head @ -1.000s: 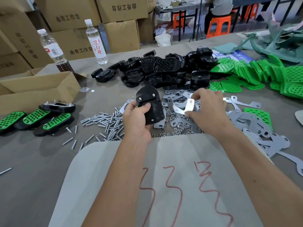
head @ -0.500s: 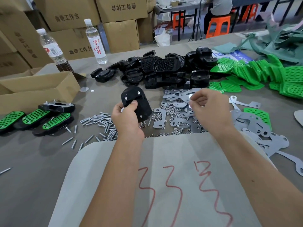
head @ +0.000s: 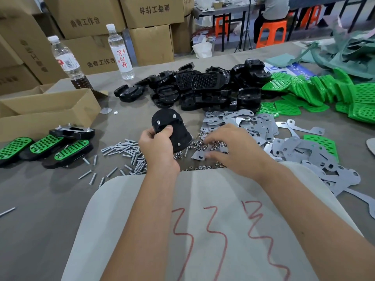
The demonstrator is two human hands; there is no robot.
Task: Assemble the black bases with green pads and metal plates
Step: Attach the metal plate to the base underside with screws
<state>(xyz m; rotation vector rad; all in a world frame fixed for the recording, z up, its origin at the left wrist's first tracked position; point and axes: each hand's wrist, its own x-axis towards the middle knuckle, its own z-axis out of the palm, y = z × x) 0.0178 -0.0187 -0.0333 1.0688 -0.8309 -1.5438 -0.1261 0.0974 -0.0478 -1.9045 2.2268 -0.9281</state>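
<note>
Nearest us, at the bench's near edge, lies a pale sheet (head: 203, 220) with red scrawl. Just past it our left hand (head: 157, 148) grips a black base (head: 170, 129), thumb pressed on its face, holding it tilted above the bench (head: 36, 209). Our right hand (head: 229, 148) reaches down over the scattered nuts (head: 199, 141) with fingers curled; they are blurred, so we cannot tell whether they hold anything. Screws (head: 123, 153) lie left of the held base, metal plates (head: 288, 142) to the right. Toward the left edge sit finished bases with green pads (head: 45, 144). Farther back are the heap of black bases (head: 203, 88), loose green pads (head: 324, 92) toward the right edge, and two bottles (head: 119, 51).
</note>
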